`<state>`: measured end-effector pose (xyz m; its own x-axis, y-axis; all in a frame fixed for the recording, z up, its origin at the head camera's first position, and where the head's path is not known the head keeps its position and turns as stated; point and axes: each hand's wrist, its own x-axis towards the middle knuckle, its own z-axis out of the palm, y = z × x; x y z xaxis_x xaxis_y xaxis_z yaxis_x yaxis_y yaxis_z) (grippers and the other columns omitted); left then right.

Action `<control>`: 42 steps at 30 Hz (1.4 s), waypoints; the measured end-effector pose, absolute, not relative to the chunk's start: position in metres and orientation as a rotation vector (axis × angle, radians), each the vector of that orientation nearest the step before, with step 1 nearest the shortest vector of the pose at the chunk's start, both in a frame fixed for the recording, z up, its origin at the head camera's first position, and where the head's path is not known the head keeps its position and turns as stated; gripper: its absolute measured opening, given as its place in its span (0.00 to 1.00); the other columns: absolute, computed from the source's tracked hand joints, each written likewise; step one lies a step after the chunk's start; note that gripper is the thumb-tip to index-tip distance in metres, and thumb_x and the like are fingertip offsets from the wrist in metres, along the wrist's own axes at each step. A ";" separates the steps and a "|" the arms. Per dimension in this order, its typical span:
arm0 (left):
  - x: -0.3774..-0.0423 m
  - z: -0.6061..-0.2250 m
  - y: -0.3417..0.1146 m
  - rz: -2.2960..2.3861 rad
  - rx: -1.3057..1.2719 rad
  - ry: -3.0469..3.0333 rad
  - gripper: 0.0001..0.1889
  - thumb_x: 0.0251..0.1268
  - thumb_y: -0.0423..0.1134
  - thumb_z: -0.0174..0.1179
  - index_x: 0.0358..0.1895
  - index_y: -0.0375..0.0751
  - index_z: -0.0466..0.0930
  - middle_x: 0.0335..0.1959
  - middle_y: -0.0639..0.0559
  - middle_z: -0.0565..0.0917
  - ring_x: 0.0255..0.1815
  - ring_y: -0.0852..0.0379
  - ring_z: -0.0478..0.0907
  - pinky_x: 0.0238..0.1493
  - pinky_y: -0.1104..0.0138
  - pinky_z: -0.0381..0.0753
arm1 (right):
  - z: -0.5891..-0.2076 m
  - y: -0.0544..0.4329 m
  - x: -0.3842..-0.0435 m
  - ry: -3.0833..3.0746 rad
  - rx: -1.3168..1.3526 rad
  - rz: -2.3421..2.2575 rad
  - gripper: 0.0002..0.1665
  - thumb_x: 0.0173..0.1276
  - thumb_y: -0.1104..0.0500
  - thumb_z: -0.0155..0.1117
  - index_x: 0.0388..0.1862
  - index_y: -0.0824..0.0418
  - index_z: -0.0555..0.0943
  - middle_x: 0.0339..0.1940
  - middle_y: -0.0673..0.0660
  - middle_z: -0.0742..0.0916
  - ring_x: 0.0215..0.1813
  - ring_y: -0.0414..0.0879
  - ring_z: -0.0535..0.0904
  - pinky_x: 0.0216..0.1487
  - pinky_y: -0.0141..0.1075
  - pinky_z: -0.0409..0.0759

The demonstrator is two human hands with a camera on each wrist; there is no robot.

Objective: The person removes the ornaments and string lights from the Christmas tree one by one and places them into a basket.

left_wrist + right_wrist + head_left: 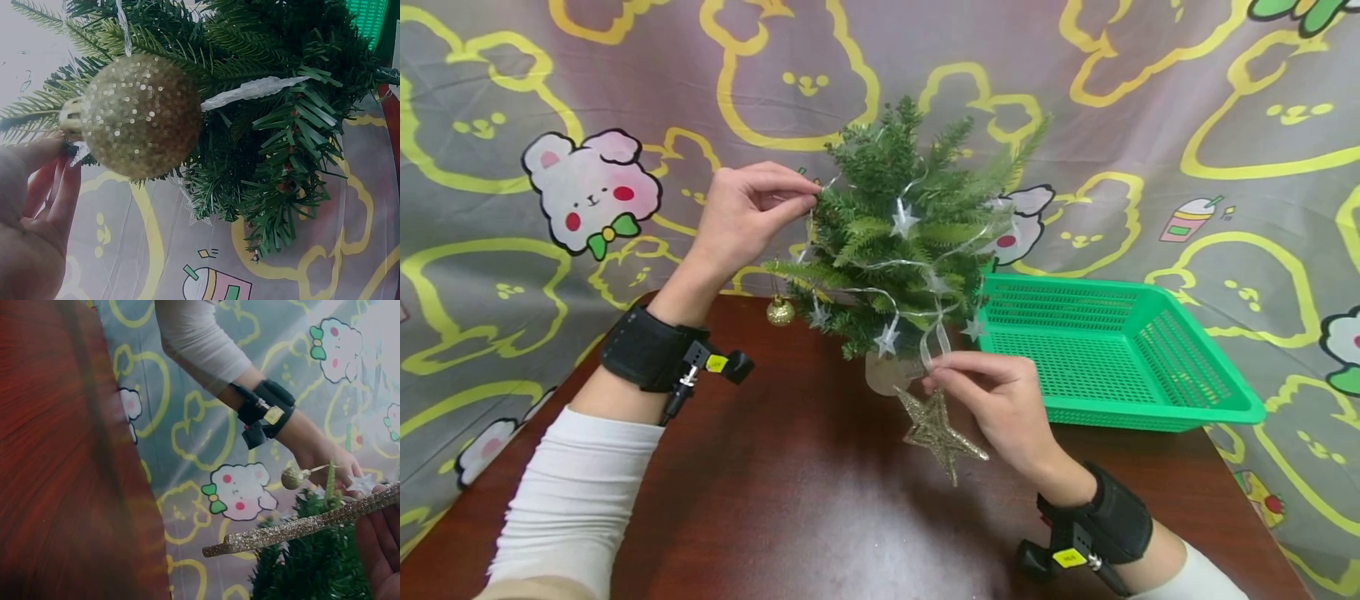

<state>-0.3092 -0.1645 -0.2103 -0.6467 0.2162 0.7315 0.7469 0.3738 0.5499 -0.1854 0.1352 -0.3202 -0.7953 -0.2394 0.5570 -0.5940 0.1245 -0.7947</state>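
In the centre of the head view, a small green tree (868,242) stands on a dark red-brown worktop (760,500), its pale base (883,375) showing beneath the lowest branches. A clear light string (880,264) with star-shaped lights (904,218) winds around it. At the tree's upper left edge, the left hand (741,217) has its thumb and finger brought narrowly together, pinching the light string; I cannot tell whether a twig is caught with it. Near the lower centre, the right hand (1003,412) pinches a sheer ribbon (945,337) between thumb and finger, and a glittery gold star (934,429) hangs just below those fingers, in front of the tree. The right wrist view shows this star almost edge-on at lower right. A gold ball (781,312) hangs at the tree's lower left and looms large in the left wrist view. Right of the tree sits a green basket (1150,404); patterned cloth (925,42) fills the background.
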 end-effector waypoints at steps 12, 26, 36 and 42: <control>-0.309 -0.213 -0.166 -1.235 -0.811 -2.093 0.07 0.63 0.35 0.67 0.42 0.40 0.90 0.41 0.46 0.88 0.32 0.68 0.83 0.35 0.78 0.82 | -0.312 0.150 -0.183 -2.115 0.761 1.776 0.08 0.68 0.69 0.64 0.42 0.71 0.86 0.32 0.46 0.91 0.36 0.44 0.89 0.42 0.34 0.88; -0.310 -0.213 -0.165 -1.232 -0.807 -2.101 0.07 0.63 0.35 0.67 0.42 0.40 0.90 0.41 0.46 0.88 0.34 0.69 0.83 0.37 0.78 0.82 | -0.302 0.170 -0.182 -2.039 0.833 1.774 0.07 0.67 0.74 0.61 0.39 0.75 0.85 0.31 0.47 0.91 0.35 0.41 0.89 0.42 0.31 0.87; -0.309 -0.211 -0.165 -1.235 -0.808 -2.101 0.07 0.63 0.35 0.67 0.42 0.40 0.90 0.41 0.47 0.88 0.34 0.68 0.83 0.37 0.78 0.81 | -0.296 0.184 -0.188 -1.974 0.783 1.761 0.06 0.66 0.75 0.61 0.38 0.79 0.84 0.28 0.50 0.91 0.33 0.42 0.88 0.40 0.30 0.87; -0.309 -0.211 -0.166 -1.230 -0.812 -2.096 0.07 0.63 0.35 0.67 0.42 0.40 0.90 0.41 0.46 0.88 0.35 0.68 0.83 0.38 0.78 0.82 | -0.294 0.198 -0.201 -1.873 0.705 1.820 0.09 0.67 0.74 0.60 0.40 0.83 0.81 0.28 0.51 0.91 0.32 0.42 0.88 0.39 0.29 0.86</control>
<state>-0.3090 -0.1655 -0.2105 -0.6529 0.2133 0.7268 0.7386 0.3923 0.5483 -0.2010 0.1982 -0.2935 -0.7767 -0.0596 0.6271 -0.6285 0.0075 -0.7777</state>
